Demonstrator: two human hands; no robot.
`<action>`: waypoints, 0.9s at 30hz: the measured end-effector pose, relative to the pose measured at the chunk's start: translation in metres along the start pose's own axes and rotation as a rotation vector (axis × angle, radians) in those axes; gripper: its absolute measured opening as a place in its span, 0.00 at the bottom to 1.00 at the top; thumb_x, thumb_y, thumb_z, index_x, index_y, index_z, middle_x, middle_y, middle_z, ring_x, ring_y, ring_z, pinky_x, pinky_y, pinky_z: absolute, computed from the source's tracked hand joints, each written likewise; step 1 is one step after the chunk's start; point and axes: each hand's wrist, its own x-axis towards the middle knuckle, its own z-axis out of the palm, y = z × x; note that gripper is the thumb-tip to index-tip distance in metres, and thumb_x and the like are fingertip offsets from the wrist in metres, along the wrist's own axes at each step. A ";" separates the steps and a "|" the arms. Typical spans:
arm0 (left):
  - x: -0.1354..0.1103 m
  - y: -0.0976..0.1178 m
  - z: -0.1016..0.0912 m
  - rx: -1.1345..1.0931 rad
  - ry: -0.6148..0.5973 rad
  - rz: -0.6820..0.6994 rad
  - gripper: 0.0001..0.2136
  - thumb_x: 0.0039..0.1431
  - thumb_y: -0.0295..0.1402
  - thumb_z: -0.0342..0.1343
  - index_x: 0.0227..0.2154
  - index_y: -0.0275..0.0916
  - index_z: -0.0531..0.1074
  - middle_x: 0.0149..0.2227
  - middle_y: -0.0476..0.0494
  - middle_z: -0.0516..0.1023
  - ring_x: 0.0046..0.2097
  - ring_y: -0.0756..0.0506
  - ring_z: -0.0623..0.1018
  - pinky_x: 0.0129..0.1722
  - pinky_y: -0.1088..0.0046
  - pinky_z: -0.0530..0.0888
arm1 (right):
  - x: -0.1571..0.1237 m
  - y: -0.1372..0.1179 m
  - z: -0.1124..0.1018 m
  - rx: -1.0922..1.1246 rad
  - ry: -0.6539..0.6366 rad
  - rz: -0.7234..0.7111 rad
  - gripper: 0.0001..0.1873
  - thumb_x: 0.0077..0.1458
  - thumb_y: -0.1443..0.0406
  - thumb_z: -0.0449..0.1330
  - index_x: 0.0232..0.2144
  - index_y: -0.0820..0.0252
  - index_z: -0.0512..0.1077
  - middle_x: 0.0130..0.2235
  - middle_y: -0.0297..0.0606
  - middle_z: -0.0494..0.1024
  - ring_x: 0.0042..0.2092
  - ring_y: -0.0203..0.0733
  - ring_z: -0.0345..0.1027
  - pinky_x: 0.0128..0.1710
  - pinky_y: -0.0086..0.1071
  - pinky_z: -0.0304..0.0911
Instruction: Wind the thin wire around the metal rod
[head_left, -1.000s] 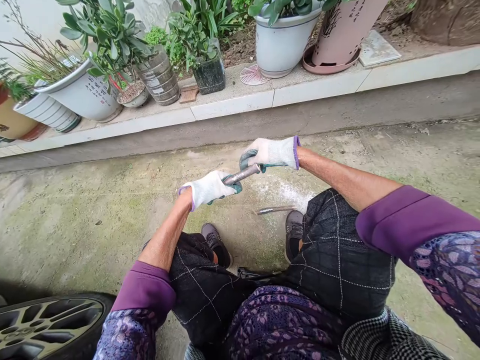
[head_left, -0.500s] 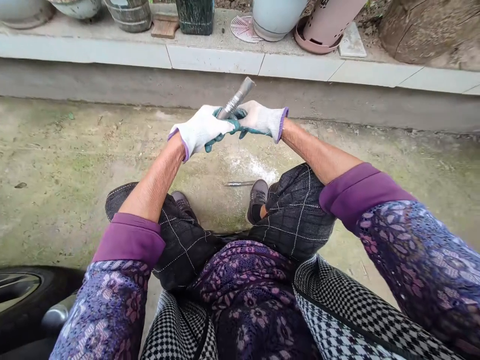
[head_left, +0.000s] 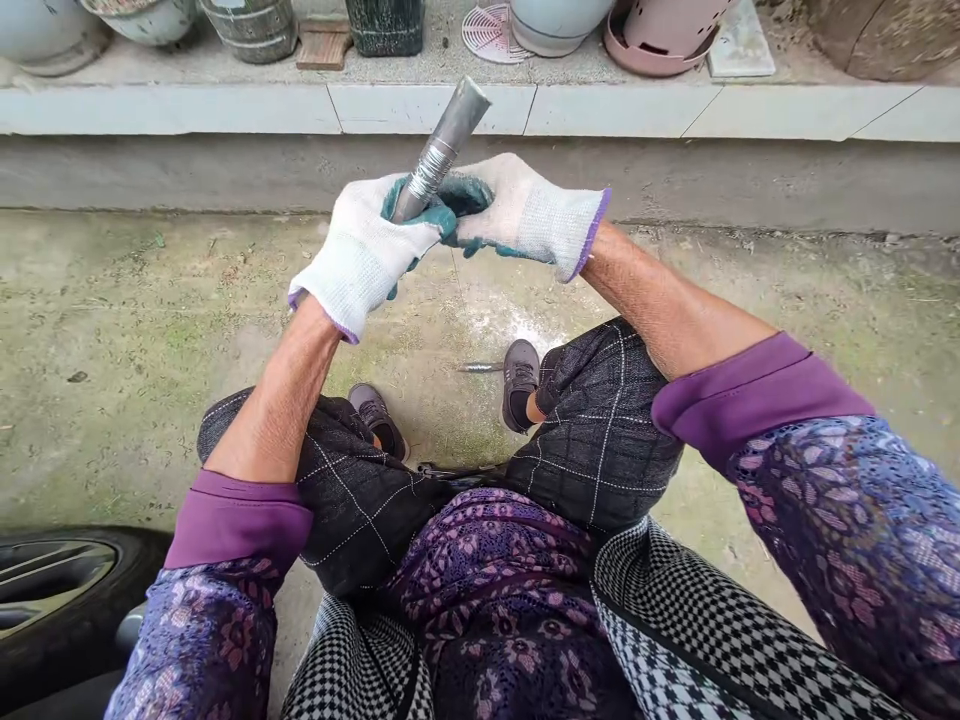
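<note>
My left grip (head_left: 364, 250) is closed tight around the low end of a gray metal pipe (head_left: 442, 145). My right grip (head_left: 517, 215) curls around it too, touching the left one. The pipe tilts up over my knees. Another thin rod (head_left: 480, 367) lies on the ground by my shoe (head_left: 520, 380). I see no words to read.

i see my left hand (head_left: 365, 255) and right hand (head_left: 517, 212) in white knit gloves with teal-green palms and purple cuff edging. the rod (head_left: 441, 147) they hold is dull grey metal, silvery at the threaded band. my sleeves (head_left: 840, 480) are purple with a lacy floral print over plain purple cuffs. the trousers (head_left: 600, 430) are black with a thin white grid. the apron (head_left: 675, 640) is black-and-white check. the ground (head_left: 112, 330) is grey concrete tinged mossy green.
</note>
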 end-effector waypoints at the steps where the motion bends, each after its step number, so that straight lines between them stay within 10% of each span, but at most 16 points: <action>1: -0.003 0.002 0.000 -0.039 0.019 0.006 0.09 0.51 0.39 0.65 0.31 0.39 0.76 0.21 0.47 0.67 0.26 0.48 0.72 0.19 0.77 0.62 | -0.003 0.000 0.000 0.036 0.026 -0.103 0.08 0.54 0.68 0.64 0.38 0.61 0.78 0.33 0.33 0.78 0.34 0.36 0.72 0.31 0.26 0.63; 9: -0.032 0.001 0.005 -0.352 0.122 0.014 0.06 0.52 0.33 0.64 0.26 0.41 0.71 0.16 0.55 0.62 0.17 0.54 0.58 0.12 0.76 0.58 | -0.053 0.003 0.035 0.424 0.449 -0.307 0.07 0.54 0.67 0.59 0.36 0.58 0.75 0.31 0.34 0.76 0.30 0.36 0.68 0.26 0.27 0.65; 17: -0.053 -0.012 0.023 -0.512 0.142 -0.027 0.08 0.51 0.34 0.62 0.33 0.38 0.74 0.19 0.55 0.69 0.16 0.55 0.66 0.14 0.79 0.63 | -0.066 0.017 0.148 0.576 -0.033 -0.194 0.10 0.43 0.62 0.64 0.29 0.59 0.69 0.30 0.32 0.74 0.34 0.39 0.66 0.37 0.34 0.65; 23: -0.051 -0.001 0.024 -0.615 0.028 -0.045 0.11 0.52 0.37 0.64 0.36 0.37 0.74 0.24 0.51 0.75 0.20 0.53 0.72 0.17 0.80 0.67 | -0.054 0.015 0.136 0.583 0.058 -0.241 0.15 0.44 0.57 0.66 0.29 0.58 0.69 0.32 0.34 0.74 0.36 0.41 0.66 0.41 0.37 0.66; 27: -0.053 -0.003 0.004 -0.539 -0.045 -0.072 0.11 0.50 0.37 0.65 0.31 0.36 0.73 0.18 0.54 0.69 0.15 0.56 0.64 0.14 0.81 0.60 | -0.063 0.018 0.130 0.586 -0.115 -0.192 0.14 0.45 0.61 0.65 0.35 0.60 0.72 0.35 0.37 0.77 0.36 0.40 0.68 0.41 0.37 0.67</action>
